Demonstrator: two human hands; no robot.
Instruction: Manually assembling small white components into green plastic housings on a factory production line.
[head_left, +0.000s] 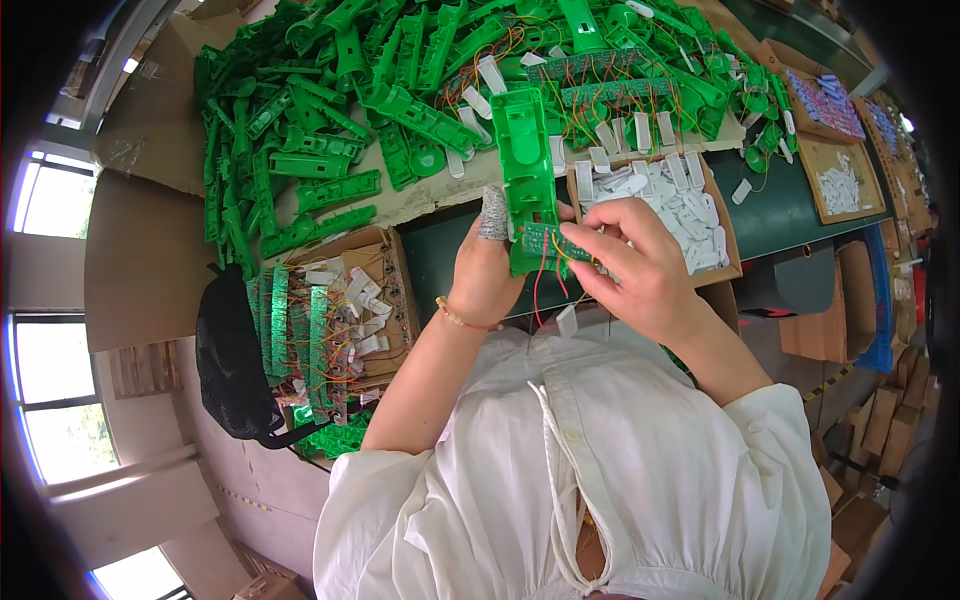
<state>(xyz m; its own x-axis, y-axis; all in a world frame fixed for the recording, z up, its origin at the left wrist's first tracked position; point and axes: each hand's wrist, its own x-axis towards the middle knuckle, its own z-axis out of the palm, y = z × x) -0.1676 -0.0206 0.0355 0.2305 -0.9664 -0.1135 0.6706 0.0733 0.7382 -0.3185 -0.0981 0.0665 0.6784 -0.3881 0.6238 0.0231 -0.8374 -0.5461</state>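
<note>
head | from above | facing down | hands (484,272) (645,275) near | periphery perhaps warped

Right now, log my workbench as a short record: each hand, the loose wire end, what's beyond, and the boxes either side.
Left hand: holding a green shell; thumb wrapped
Right hand: at a wired circuit board by the shell's near end
Hanging below: red wire, white piece
Beyond: heaped green shells
Left box: circuit boards, white pieces, wires
Right box: loose white pieces
</note>
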